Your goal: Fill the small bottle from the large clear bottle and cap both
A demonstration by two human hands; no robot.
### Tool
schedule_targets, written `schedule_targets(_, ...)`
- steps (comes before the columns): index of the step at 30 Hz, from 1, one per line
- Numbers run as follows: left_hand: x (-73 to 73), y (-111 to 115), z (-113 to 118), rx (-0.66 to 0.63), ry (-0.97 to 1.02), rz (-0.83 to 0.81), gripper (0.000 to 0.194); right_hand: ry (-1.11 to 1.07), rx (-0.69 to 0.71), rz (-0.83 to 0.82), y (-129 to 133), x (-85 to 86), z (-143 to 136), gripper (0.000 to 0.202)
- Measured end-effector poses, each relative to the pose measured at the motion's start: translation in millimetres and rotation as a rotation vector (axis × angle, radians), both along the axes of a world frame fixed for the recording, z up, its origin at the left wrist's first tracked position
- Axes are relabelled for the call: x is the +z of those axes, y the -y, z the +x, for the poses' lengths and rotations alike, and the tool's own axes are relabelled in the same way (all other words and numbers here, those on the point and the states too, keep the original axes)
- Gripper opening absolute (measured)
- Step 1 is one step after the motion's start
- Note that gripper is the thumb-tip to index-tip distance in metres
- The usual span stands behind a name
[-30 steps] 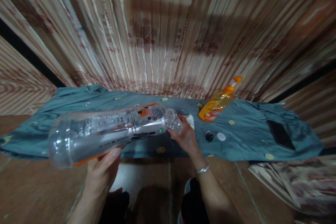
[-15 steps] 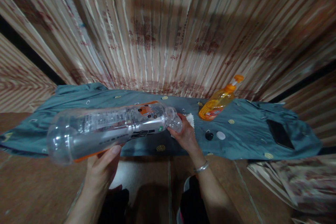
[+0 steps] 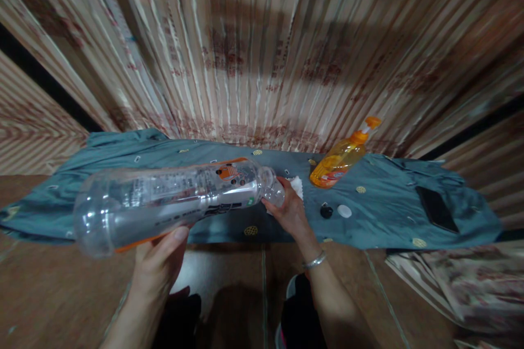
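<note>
A large clear plastic bottle [image 3: 155, 202] with a silver and orange label lies tilted nearly sideways above the cloth. My left hand [image 3: 166, 253] is closed around its lower side, thumb on the near face. The bottle's neck points right, into a small clear plastic container [image 3: 273, 190]. My right hand [image 3: 291, 210] grips that container, fingers partly hidden behind it. Whether liquid passes between the two cannot be made out. Under my right hand sits a white tissue [image 3: 297, 185], mostly covered.
A pump bottle of orange liquid [image 3: 338, 161] stands right of my hands. Near it lie a black cap [image 3: 326, 211] and a white cap [image 3: 344, 211]. A dark phone [image 3: 437, 208] rests farther right on the green cloth [image 3: 385, 212]. Pleated curtain [image 3: 254, 65] hangs behind.
</note>
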State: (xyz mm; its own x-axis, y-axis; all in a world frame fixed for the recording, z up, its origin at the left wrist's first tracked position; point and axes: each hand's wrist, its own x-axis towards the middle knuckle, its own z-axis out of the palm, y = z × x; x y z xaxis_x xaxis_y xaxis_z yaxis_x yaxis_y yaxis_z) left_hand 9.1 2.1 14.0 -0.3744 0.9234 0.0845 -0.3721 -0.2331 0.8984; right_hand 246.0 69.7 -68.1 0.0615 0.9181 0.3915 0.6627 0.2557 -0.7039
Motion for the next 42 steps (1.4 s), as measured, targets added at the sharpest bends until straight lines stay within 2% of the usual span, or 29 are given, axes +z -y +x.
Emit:
schedule_targets(14, -2.0, -1.0, -1.3, -0.023, 0.016, 0.019, 0.035, -0.007, 0.003, -0.030, 0.3, 3.4, -0.7, 0.060)
schedule_targets(22, 3.0, -2.5, 2.1, -0.013, 0.019, 0.010, 0.042, -0.031, -0.008, -0.072, 1.2, 7.7, -1.4, 0.060)
schedule_targets(28, 6.9, -3.1, 3.6, -0.028, 0.041, 0.040, 0.044, -0.048, 0.013, -0.048, 0.1, 7.8, -1.8, 0.059)
schedule_targets(33, 6.0, -4.1, 3.8, 0.016, 0.046, 0.006, 0.038, -0.041, 0.013, -0.022, -0.3, 5.5, -1.7, 0.062)
schedule_targets(42, 9.4, -5.1, 5.1, -0.012, 0.011, 0.028, 0.041, -0.052, 0.014, -0.018, 0.7, 6.6, -2.5, 0.062)
